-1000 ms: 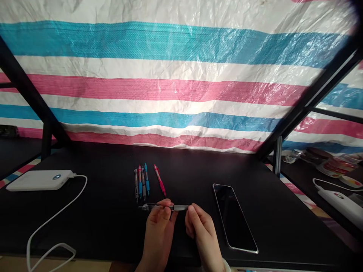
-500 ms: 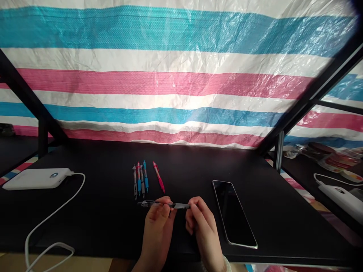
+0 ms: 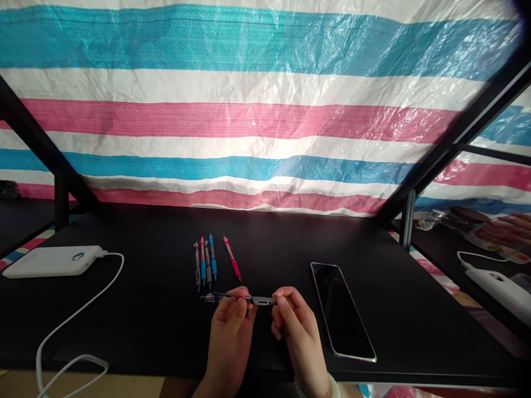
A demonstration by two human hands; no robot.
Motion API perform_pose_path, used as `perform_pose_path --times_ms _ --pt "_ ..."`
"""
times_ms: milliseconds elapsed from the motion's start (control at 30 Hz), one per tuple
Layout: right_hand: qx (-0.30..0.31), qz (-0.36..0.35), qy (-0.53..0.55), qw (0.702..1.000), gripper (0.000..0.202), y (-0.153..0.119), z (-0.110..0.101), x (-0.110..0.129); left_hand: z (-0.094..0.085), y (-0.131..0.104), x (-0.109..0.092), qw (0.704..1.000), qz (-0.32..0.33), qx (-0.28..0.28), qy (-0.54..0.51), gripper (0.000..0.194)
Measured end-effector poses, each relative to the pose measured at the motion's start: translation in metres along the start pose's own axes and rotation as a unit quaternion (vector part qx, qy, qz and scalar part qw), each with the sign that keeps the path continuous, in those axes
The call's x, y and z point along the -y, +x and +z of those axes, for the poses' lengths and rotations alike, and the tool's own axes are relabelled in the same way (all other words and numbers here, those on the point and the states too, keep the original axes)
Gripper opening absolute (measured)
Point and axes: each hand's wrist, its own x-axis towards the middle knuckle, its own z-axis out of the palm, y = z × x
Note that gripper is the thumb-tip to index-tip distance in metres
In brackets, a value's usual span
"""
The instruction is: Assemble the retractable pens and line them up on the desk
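A clear pen with a grey grip (image 3: pixel 263 301) is held level between my two hands above the table's front part. My left hand (image 3: pixel 232 326) pinches its barrel between thumb and fingers, the clear end sticking out to the left. At the grip's right end, my right hand (image 3: pixel 296 320) closes thumb and fingertips on the tip, which they hide. Just beyond my left hand lie several pens side by side, among them a blue pen (image 3: pixel 213 257) and a grey pen (image 3: pixel 197 265). A red pen (image 3: pixel 232 258) lies slightly apart, to their right.
A smartphone (image 3: pixel 343 312) lies right of my right hand. On the left sits a white power bank (image 3: pixel 52 261) with a white cable (image 3: pixel 78 309) running off the front edge. Black frame bars (image 3: pixel 452 138) flank the striped sheet (image 3: pixel 249 121). A co-worker's blurred hand (image 3: pixel 518 228) shows far right.
The pen between my hands has turned slightly, showing more of its grey grip, and shifted a little left. A blurred hand has come in at the far right edge.
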Motion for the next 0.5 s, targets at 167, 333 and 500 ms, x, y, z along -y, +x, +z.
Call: perform_pose_path --times_ms 167,333,500 --pt "-0.002 0.017 -0.019 1.0 0.039 0.0009 0.0011 -0.0012 -0.0003 -0.0015 -0.0004 1.0 -0.008 -0.001 -0.01 0.019" --pt "0.0 -0.002 -0.03 1.0 0.033 0.0 -0.0003 -0.0004 -0.0007 -0.0022 -0.0006 1.0 -0.004 0.003 -0.014 0.018" --pt "0.0 -0.006 -0.002 1.0 0.03 -0.0016 -0.0022 0.001 -0.0035 -0.0007 0.0014 1.0 -0.01 0.003 -0.012 0.019"
